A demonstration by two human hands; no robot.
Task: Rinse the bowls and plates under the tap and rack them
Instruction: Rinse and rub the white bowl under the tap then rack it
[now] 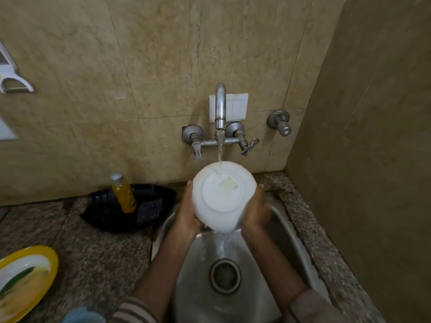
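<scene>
A white bowl (222, 194) is held upside down under the running tap (220, 106), its base facing me with a pale yellowish patch on it. Water strikes the bowl's far edge and streams off its near edge into the steel sink (289, 231). My left hand (186, 213) grips the bowl's left side and my right hand (255, 213) grips its right side. A yellow-rimmed plate (23, 280) with green and yellow marks lies on the counter at the lower left.
A black tray (112, 210) behind the sink's left side holds an orange bottle (123, 194) and a scrub pad (149, 209). The speckled stone counter (93, 252) runs left. A side wall (373, 159) closes the right. A drain (225, 275) sits mid-sink.
</scene>
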